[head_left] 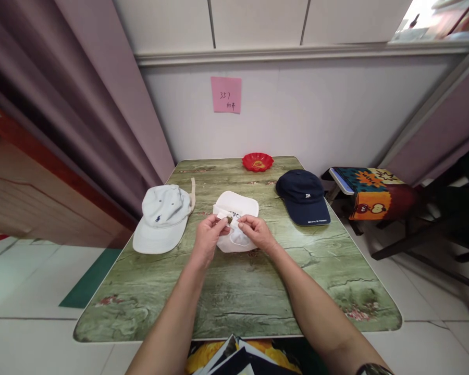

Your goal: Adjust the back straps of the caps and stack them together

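A white baseball cap lies in the middle of the table, its brim toward the wall and its back strap toward me. My left hand pinches one end of the strap between thumb and fingers. Opposite it, my right hand pinches the other strap end, close to a small buckle. The two hands are a short gap apart over the cap. To the left sits a pale grey-white cap with a small dark logo and a loose beige strap. On the right rests a navy cap with white lettering.
The green wood-patterned table stands against the wall. A red scalloped dish is near its back edge. A pink note is stuck on the wall. Right of the table is a stool with a colourful cloth; a curtain hangs left.
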A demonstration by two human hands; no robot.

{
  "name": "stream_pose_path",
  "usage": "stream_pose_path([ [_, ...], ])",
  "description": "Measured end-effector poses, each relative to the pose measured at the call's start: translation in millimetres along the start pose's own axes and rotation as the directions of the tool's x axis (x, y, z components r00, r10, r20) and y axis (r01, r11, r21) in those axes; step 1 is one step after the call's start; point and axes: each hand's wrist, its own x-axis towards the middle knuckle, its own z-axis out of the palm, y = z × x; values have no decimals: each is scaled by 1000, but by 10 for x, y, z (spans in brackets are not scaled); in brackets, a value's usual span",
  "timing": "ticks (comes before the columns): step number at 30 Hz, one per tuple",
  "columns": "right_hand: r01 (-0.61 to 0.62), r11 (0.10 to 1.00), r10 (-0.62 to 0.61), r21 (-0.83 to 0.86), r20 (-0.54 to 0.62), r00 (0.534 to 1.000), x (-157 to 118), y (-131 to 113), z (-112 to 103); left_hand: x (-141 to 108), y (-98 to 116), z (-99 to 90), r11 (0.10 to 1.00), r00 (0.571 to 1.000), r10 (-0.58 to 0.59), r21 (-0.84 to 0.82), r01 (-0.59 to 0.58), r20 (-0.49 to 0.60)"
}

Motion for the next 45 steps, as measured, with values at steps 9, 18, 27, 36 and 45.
stream_pose_path([
  [9, 15, 999, -16, -36, -22, 1000, -13, -108, 13, -1, -34, 2, 1000, 1000, -9, 22, 9, 14],
  [18, 29, 999, -30, -38, -37, 999, -2, -100, -5, 6, -60, 15, 999, 997, -41, 14, 40, 64],
  [27, -16, 1000, 15, 16, 40, 999, -21, -88, -15, 0, -34, -5, 999, 999, -19, -27, 20, 26],
  [36, -69, 995, 70, 70, -10, 997, 7, -8, 7, -20, 15, 32, 998, 997, -8, 62, 3, 82],
  [45, 21, 1000, -20, 13, -79, 997, 41, 46, -26, 18, 16, 62, 987, 995, -2, 157, -13, 96],
])
